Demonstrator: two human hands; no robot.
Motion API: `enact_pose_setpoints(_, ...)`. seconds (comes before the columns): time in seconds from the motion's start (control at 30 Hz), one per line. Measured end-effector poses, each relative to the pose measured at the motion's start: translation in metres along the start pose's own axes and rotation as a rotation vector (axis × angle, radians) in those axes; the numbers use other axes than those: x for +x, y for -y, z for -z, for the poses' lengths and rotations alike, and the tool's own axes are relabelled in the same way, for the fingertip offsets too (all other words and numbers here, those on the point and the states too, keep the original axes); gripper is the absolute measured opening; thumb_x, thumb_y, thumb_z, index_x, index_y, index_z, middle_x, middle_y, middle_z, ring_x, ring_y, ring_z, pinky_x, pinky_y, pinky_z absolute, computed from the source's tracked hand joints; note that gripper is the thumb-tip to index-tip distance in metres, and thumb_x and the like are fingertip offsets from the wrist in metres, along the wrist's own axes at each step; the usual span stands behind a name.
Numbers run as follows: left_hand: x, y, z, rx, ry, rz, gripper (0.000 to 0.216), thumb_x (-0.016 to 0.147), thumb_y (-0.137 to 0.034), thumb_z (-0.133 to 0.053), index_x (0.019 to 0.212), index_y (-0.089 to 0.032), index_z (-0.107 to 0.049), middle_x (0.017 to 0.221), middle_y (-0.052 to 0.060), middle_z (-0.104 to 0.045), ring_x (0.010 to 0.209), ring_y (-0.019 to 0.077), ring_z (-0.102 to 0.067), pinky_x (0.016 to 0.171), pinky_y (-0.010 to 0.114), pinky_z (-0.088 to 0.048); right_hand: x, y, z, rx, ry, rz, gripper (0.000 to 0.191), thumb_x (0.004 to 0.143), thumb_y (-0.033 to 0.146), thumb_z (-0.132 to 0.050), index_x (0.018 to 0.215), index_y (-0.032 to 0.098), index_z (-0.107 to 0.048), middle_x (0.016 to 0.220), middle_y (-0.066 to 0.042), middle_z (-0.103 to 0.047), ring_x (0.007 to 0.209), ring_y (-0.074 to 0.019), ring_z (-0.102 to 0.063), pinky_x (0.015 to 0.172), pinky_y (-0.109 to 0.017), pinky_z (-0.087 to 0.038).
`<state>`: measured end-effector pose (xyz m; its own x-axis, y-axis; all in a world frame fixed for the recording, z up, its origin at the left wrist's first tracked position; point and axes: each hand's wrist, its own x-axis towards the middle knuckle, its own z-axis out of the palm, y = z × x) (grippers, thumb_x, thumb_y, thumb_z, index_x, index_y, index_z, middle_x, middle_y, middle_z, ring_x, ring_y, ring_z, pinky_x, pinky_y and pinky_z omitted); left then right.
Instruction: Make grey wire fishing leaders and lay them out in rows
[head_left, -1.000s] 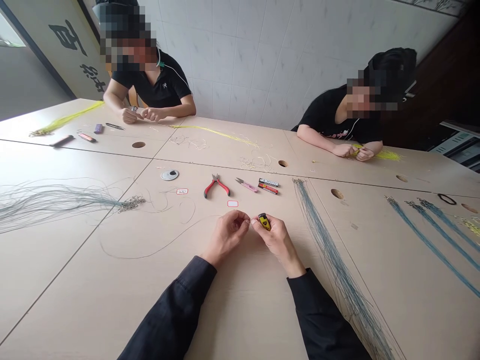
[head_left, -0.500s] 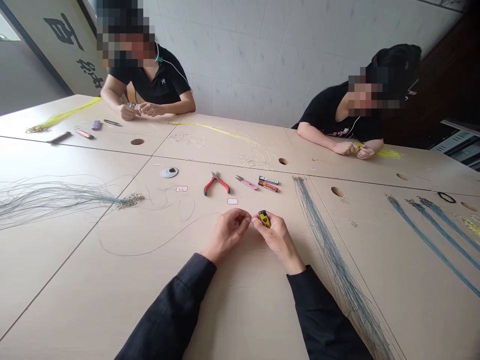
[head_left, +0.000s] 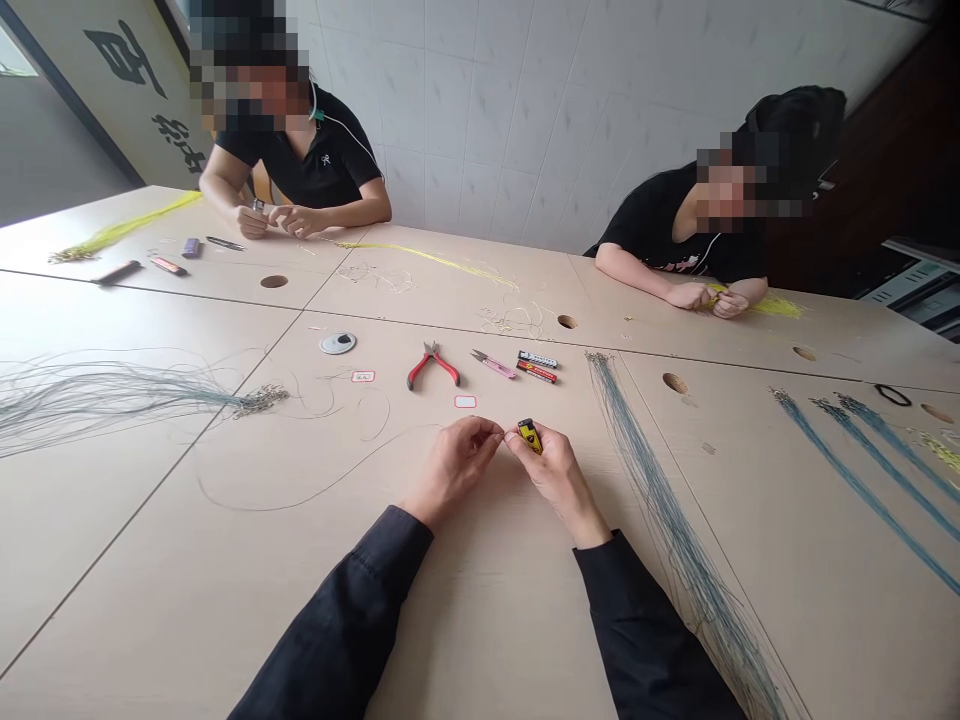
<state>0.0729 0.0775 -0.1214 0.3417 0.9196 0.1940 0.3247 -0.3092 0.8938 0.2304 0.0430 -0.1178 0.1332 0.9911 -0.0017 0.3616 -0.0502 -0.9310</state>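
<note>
My left hand [head_left: 454, 464] rests on the table with its fingers pinched on the end of a thin grey wire [head_left: 300, 492] that loops away to the left across the tabletop. My right hand [head_left: 551, 468] is closed around a small yellow and black lighter [head_left: 529, 436], and its fingertips meet those of my left hand at the wire's end. Both of my sleeves are dark.
Red-handled pliers [head_left: 430, 366], pink snips [head_left: 495, 366] and two lighters [head_left: 537, 367] lie just beyond my hands. Grey-blue wire bundles [head_left: 675, 530] run along the right, another bundle [head_left: 112, 395] at left. Two people in black sit at the far side handling yellow wires [head_left: 427, 259].
My hands stay together at the wire's end, with only slight finger movement. The view has tilted a little.
</note>
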Motion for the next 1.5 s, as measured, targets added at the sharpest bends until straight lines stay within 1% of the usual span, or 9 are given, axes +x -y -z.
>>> enact_pose_setpoints(0.27, 0.0001, 0.0002, -0.0012, -0.025, 0.007, 0.018, 0.018, 0.086, -0.031, -0.056, 0.085, -0.018, -0.069, 0.077, 0.002, -0.07, 0.064, 0.0125, -0.056, 0.059, 0.023, -0.042, -0.0004, 0.0017, 0.001, 0.005, -0.007, 0.016, 0.03, 0.083, 0.045, -0.06, 0.075, 0.016, -0.059, 0.065, 0.002, -0.046, 0.062, -0.0121, -0.039, 0.058, -0.023, -0.033)
enact_pose_setpoints(0.43, -0.0003, 0.0007, -0.0011, -0.015, 0.016, 0.021, 0.019, 0.087, -0.032, -0.055, 0.081, -0.017, -0.066, 0.071, 0.001, -0.066, 0.058, 0.0107, -0.052, 0.056, 0.023, -0.04, 0.0, 0.0001, -0.0003, 0.027, 0.001, 0.021, 0.031, 0.083, 0.046, -0.059, 0.075, 0.016, -0.059, 0.066, 0.002, -0.046, 0.062, -0.0121, -0.039, 0.059, -0.023, -0.034)
enact_pose_setpoints(0.67, -0.001, 0.0015, -0.0014, -0.048, 0.013, 0.009, 0.015, 0.086, -0.029, -0.056, 0.084, -0.017, -0.065, 0.075, 0.001, -0.067, 0.064, 0.0115, -0.055, 0.059, 0.023, -0.042, 0.0001, -0.001, 0.0006, 0.034, 0.01, 0.018, 0.031, 0.084, 0.045, -0.06, 0.076, 0.016, -0.06, 0.066, 0.002, -0.046, 0.063, -0.0124, -0.039, 0.059, -0.024, -0.033)
enact_pose_setpoints(1.03, -0.0011, 0.0026, -0.0018, -0.105, 0.035, 0.016, 0.015, 0.085, -0.029, -0.056, 0.083, -0.016, -0.064, 0.073, 0.001, -0.065, 0.061, 0.0107, -0.053, 0.057, 0.022, -0.041, -0.0011, -0.0006, 0.0024, 0.046, 0.026, 0.031, 0.03, 0.085, 0.044, -0.06, 0.074, 0.016, -0.058, 0.065, 0.002, -0.042, 0.062, -0.0114, -0.037, 0.059, -0.023, -0.032)
enact_pose_setpoints(1.2, -0.0015, 0.0014, -0.001, -0.094, 0.034, 0.016, 0.014, 0.085, -0.027, -0.056, 0.081, -0.016, -0.063, 0.072, 0.0, -0.064, 0.06, 0.01, -0.051, 0.057, 0.022, -0.04, -0.0014, -0.0004, 0.0022, 0.047, 0.015, 0.037, 0.04, 0.086, 0.053, -0.057, 0.073, 0.015, -0.058, 0.061, 0.003, -0.036, 0.057, -0.01, -0.032, 0.053, -0.023, -0.028)
enact_pose_setpoints(1.27, -0.002, 0.0002, -0.0005, -0.086, 0.031, 0.018, 0.013, 0.085, -0.026, -0.055, 0.081, -0.016, -0.063, 0.072, 0.0, -0.063, 0.059, 0.0095, -0.05, 0.056, 0.022, -0.039, -0.0018, 0.0007, 0.002, 0.092, 0.03, 0.0, 0.047, 0.088, 0.06, -0.05, 0.076, 0.015, -0.06, 0.058, 0.004, -0.035, 0.053, -0.0095, -0.03, 0.05, -0.024, -0.026)
enact_pose_setpoints(1.33, -0.0025, -0.0013, -0.0002, -0.092, 0.033, 0.025, 0.013, 0.085, -0.027, -0.055, 0.081, -0.016, -0.063, 0.071, 0.0, -0.063, 0.059, 0.0097, -0.05, 0.056, 0.022, -0.04, -0.0021, 0.0021, 0.002, 0.143, 0.049, -0.055, 0.056, 0.092, 0.064, -0.039, 0.073, 0.015, -0.06, 0.056, 0.003, -0.036, 0.05, -0.0093, -0.029, 0.049, -0.024, -0.025)
enact_pose_setpoints(1.4, -0.0029, -0.0027, 0.0, -0.106, 0.029, 0.037, 0.014, 0.085, -0.027, -0.055, 0.08, -0.016, -0.063, 0.07, 0.0, -0.063, 0.06, 0.0103, -0.052, 0.057, 0.022, -0.041, -0.0022, 0.0029, 0.0018, 0.146, 0.048, -0.077, 0.061, 0.094, 0.064, -0.032, 0.064, 0.016, -0.055, 0.055, 0.002, -0.038, 0.049, -0.0094, -0.03, 0.049, -0.025, -0.026)
enact_pose_setpoints(1.5, -0.0033, -0.0042, 0.0002, -0.119, 0.02, 0.048, 0.016, 0.085, -0.029, -0.056, 0.079, -0.016, -0.063, 0.07, 0.0, -0.064, 0.062, 0.0108, -0.054, 0.058, 0.022, -0.042, -0.0014, 0.0025, 0.0012, 0.05, 0.02, -0.036, 0.057, 0.094, 0.06, -0.036, 0.056, 0.018, -0.045, 0.054, 0.002, -0.039, 0.051, -0.0099, -0.034, 0.052, -0.026, -0.028)
